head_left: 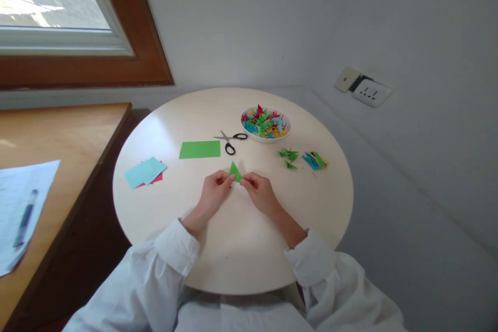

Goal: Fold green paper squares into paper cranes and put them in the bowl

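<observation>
- Your left hand (215,189) pinches the near-left part of the folded green paper (235,171), thumb on top, the other fingers curled under.
- Your right hand (260,192) pinches the same piece at its near-right corner, between thumb and fingertips; the two hands sit close together but apart.
- The folded green paper is near the middle of the round table, just above its surface by the look of it, though you cannot tell whether it touches. It is small, bright green and roughly triangular, with one sharp point toward 12 o'clock and its lower edge partly hidden by your thumbs. Its inner folds are too small to make out.
- At 12 o'clock from it lie the scissors (228,138), black-handled, blades parted and pointing toward 10.
- At 10 o'clock, a flat green sheet (199,149) lies beside the scissors.
- At 1 o'clock stands a white bowl (268,140), heaped with pointed paper figures (262,123) in red, green, blue, yellow and orange.
- Between 2 and 3, a few green paper figures (288,154) lie on the table (241,259); just beyond them rests a bundle of coloured strips (313,161), blue, green and yellow.
- At 9 o'clock, light-blue squares (142,174) overlap red paper (157,178).
- Farther out, between 8 and 9, a pen (26,218) lies on white sheets (33,179) on the wooden desk (73,132).
</observation>
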Motion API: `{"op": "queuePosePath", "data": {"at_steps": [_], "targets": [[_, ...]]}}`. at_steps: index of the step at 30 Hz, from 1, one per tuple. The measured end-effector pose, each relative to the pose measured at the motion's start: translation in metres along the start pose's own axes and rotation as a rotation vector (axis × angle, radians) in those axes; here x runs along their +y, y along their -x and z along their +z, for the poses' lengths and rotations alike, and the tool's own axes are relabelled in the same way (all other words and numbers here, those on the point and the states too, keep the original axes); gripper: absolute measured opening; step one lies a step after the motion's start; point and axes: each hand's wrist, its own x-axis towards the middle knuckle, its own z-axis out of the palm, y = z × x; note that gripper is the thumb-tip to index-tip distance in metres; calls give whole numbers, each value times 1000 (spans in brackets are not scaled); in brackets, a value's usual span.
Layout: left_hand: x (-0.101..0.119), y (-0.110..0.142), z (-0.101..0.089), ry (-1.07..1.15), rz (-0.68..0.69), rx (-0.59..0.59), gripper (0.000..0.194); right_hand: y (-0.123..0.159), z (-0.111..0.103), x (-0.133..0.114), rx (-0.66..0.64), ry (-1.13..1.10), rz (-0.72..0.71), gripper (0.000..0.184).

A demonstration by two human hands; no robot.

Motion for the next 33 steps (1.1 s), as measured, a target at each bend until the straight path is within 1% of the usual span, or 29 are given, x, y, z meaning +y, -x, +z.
{"op": "queuePosePath", "data": {"at_steps": [11,22,28,33], "targets": [[5,3,1,-40,22,-24,29,0,0,-1,-7,-2,8,18],[7,5,2,-82,41,7,31,0,0,-1,20,9,-25,19],[9,7,5,-91,51,-45,32,-1,2,-2,58,-63,-7,20],[6,6,5,-124,63,-71,28,-1,2,-2,79,-55,-20,20]]}}
